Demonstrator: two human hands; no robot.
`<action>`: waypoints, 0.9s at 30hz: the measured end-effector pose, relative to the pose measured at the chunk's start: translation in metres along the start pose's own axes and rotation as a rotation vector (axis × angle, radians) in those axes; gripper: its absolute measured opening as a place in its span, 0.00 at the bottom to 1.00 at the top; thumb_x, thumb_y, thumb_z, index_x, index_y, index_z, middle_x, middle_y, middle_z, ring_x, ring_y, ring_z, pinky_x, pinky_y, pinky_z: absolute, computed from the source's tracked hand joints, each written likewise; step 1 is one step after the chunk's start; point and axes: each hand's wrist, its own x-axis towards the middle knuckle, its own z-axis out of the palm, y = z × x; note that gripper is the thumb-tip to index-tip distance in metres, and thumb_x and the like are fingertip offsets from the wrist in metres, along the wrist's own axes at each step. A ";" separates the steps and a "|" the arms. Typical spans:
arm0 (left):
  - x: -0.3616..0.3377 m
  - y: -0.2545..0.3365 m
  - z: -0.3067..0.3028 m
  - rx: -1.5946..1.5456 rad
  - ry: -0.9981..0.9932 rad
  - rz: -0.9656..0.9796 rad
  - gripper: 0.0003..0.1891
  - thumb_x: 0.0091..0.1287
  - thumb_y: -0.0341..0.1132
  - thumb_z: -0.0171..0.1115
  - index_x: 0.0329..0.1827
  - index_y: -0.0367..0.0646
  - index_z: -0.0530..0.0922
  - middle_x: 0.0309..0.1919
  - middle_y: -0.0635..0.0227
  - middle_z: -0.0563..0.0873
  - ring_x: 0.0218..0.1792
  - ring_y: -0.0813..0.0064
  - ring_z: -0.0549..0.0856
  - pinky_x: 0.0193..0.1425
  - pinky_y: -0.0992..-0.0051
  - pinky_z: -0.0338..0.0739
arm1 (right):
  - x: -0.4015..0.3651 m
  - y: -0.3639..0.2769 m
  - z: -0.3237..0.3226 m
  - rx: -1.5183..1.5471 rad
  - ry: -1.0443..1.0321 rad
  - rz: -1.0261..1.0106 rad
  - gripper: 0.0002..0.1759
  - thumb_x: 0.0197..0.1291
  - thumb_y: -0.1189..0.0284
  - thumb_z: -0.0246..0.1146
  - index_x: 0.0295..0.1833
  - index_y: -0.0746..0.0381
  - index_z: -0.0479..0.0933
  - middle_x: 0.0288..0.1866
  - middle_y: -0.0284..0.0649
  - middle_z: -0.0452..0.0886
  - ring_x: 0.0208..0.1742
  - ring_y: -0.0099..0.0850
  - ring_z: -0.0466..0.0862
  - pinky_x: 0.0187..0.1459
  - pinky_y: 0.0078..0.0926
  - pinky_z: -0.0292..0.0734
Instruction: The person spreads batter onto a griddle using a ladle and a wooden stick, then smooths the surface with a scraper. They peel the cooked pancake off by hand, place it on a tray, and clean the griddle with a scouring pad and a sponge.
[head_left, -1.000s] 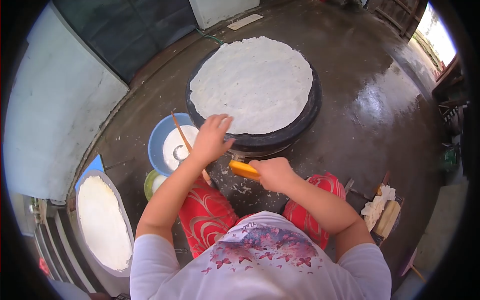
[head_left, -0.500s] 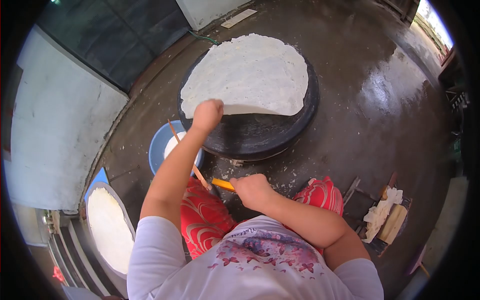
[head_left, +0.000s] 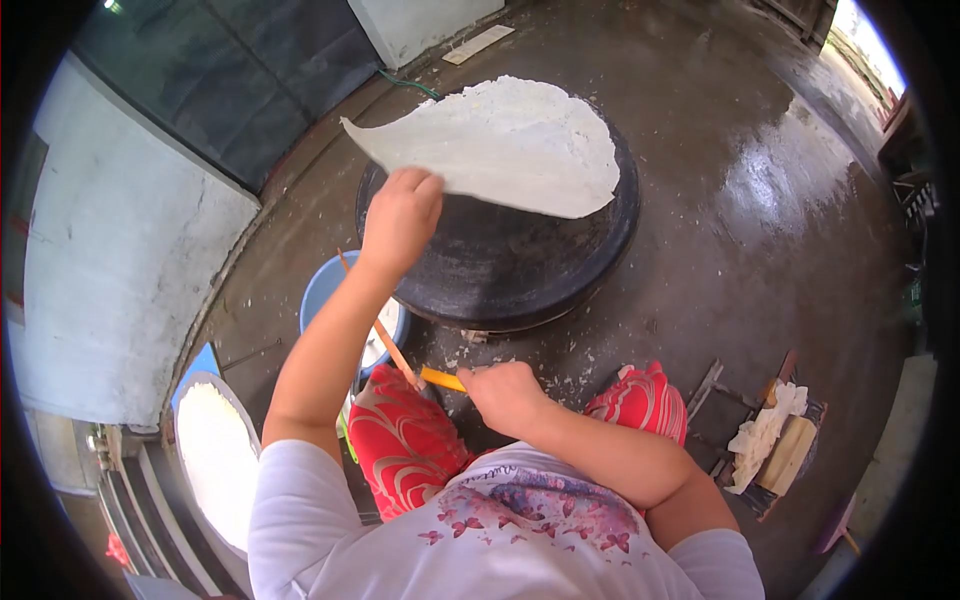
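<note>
- Left hand: arm stretched forward, fingers closed on the near edge of the thin white sheet. Exact fingertip placement hidden.
- Right hand: fist wrapped round a yellow tool, held low between the knees. Tool's exposed end points left, just beside the lower end of a wooden stick.
- Sheet: over the far part of the round black griddle. Near edge pulled up in a slanting fold; left corner juts out past the griddle's rim. Near part of the griddle surface is bare and dark.
- Blue bowl: left of the griddle, partly behind the left forearm, white contents showing. Stick slants across it toward the left knee.
- Oval tray: farther left, carrying another white sheet.
- Right side: crumpled pale scrap beside a wooden block, both on the floor.
- Floor: dark, white flakes scattered near the griddle's front, wet-looking shine to the right.
- Far side: flat pale board near the wall, green cord by the griddle.
</note>
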 end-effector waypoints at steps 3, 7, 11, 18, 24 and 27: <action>-0.042 0.004 0.002 -0.016 0.048 -0.061 0.06 0.53 0.25 0.59 0.34 0.38 0.77 0.36 0.58 0.80 0.40 0.56 0.79 0.43 0.64 0.76 | -0.002 -0.001 -0.001 0.009 -0.046 -0.007 0.13 0.46 0.75 0.59 0.41 0.61 0.73 0.29 0.40 0.80 0.32 0.38 0.83 0.29 0.36 0.77; -0.104 -0.001 0.027 -0.116 -0.050 -0.226 0.10 0.53 0.23 0.59 0.38 0.40 0.79 0.40 0.57 0.81 0.42 0.56 0.80 0.46 0.66 0.76 | -0.005 0.000 0.009 -0.028 0.030 -0.042 0.09 0.49 0.74 0.57 0.38 0.61 0.74 0.26 0.39 0.80 0.28 0.36 0.83 0.26 0.34 0.77; -0.136 -0.023 0.054 -0.311 -0.218 -0.458 0.13 0.51 0.24 0.60 0.42 0.39 0.79 0.43 0.58 0.81 0.45 0.57 0.80 0.46 0.66 0.76 | -0.005 0.001 0.012 -0.032 0.072 -0.084 0.07 0.51 0.72 0.56 0.36 0.61 0.75 0.22 0.38 0.80 0.25 0.36 0.83 0.24 0.32 0.77; -0.131 -0.057 0.089 -0.831 0.172 -1.438 0.29 0.51 0.32 0.67 0.58 0.39 0.70 0.56 0.57 0.66 0.52 0.64 0.74 0.43 0.68 0.76 | -0.005 -0.001 0.012 -0.046 0.065 -0.080 0.07 0.51 0.72 0.56 0.36 0.61 0.75 0.22 0.38 0.80 0.25 0.36 0.83 0.24 0.33 0.77; -0.103 -0.075 0.085 -0.949 -0.009 -1.916 0.23 0.53 0.33 0.68 0.51 0.37 0.71 0.42 0.60 0.77 0.41 0.64 0.80 0.39 0.68 0.81 | -0.003 -0.002 0.009 -0.017 -0.049 -0.041 0.11 0.47 0.76 0.58 0.39 0.60 0.73 0.29 0.40 0.80 0.30 0.38 0.83 0.27 0.35 0.77; -0.118 -0.087 0.105 -1.026 -0.075 -1.654 0.14 0.56 0.31 0.65 0.43 0.38 0.75 0.36 0.63 0.81 0.30 0.70 0.82 0.38 0.72 0.81 | -0.004 -0.003 0.009 -0.018 -0.047 -0.050 0.11 0.47 0.76 0.58 0.39 0.60 0.73 0.29 0.40 0.80 0.30 0.38 0.83 0.27 0.35 0.77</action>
